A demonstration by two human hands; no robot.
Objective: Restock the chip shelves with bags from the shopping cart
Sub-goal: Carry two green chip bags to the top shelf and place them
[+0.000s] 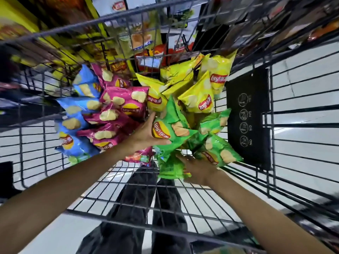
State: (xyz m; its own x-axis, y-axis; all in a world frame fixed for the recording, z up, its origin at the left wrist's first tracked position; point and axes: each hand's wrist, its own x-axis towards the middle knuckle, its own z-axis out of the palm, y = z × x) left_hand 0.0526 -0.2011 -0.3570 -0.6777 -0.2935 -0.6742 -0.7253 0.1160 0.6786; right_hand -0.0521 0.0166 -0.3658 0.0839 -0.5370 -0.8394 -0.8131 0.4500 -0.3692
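While both arms reach down into the wire shopping cart [300, 125], the left hand [145, 133] grips a green chip bag [172, 129] from its left side: the thumb runs along the bag's lower edge and the remaining fingers pass up behind the bag's upper left edge, so their tips are hidden. The right hand [197, 169] is positioned lower and to the right, fingers curled onto a second green bag [169, 166] that hangs crumpled just beside the first; how firmly it is held cannot be told. More green bags [218, 151] lie to the right of the hands, against a black sign [248, 118] fixed to the cart's right wall. Yellow bags [200, 96] are piled at the far right of the cart, pink bags [119, 110] occupy the middle left, and blue bags [77, 116] lie along the left wall. All piles touch their neighbours. Beyond the far end of the cart, blurred shelves [145, 39] carry further packaged snacks. Below the mesh floor of the cart, the person's dark trousers [135, 208] and a pale floor are visible.
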